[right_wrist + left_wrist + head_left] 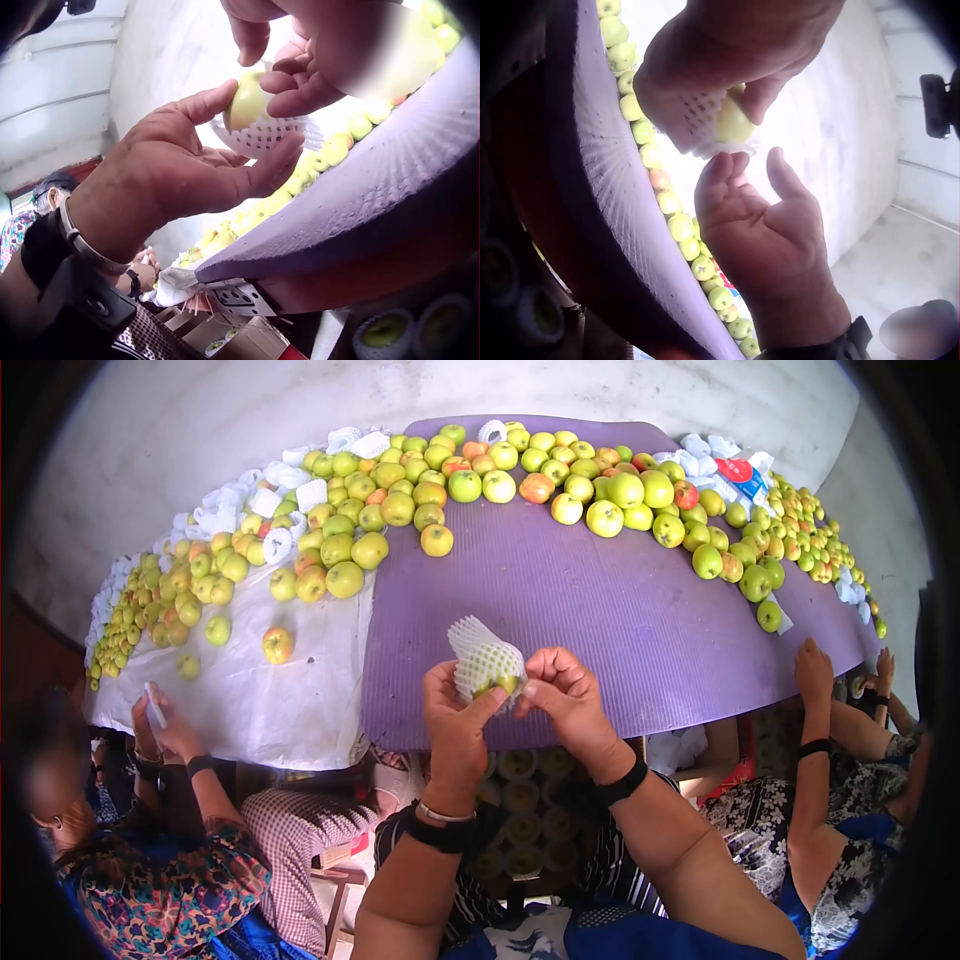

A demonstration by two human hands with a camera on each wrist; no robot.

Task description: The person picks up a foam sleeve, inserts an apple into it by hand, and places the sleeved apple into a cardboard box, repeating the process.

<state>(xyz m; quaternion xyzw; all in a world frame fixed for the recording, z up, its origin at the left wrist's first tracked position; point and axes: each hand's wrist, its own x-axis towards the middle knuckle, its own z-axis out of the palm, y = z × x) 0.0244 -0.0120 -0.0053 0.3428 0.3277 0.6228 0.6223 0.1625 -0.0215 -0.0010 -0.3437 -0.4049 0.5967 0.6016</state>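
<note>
Near the front edge of the purple mat, my left hand [458, 715] holds a yellow-green apple [246, 103] in a white foam net sleeve [478, 650]. The left thumb presses the apple's bare side, with the fingers round the netted side. The sleeve's loose end sticks up beyond the apple in the head view. My right hand [570, 705] is at the sleeve's rim, palm and bent fingers showing in the left wrist view. There its fingertips [721, 163] lie right at the net edge, with the thumb apart from them.
Many loose apples [625, 490] line the back of the purple mat [480, 590]. White foam sleeves [220, 510] are heaped behind them at left. Other people work on both sides; one at left holds a white sleeve [155, 705]. Netted apples [382, 330] show below the table edge.
</note>
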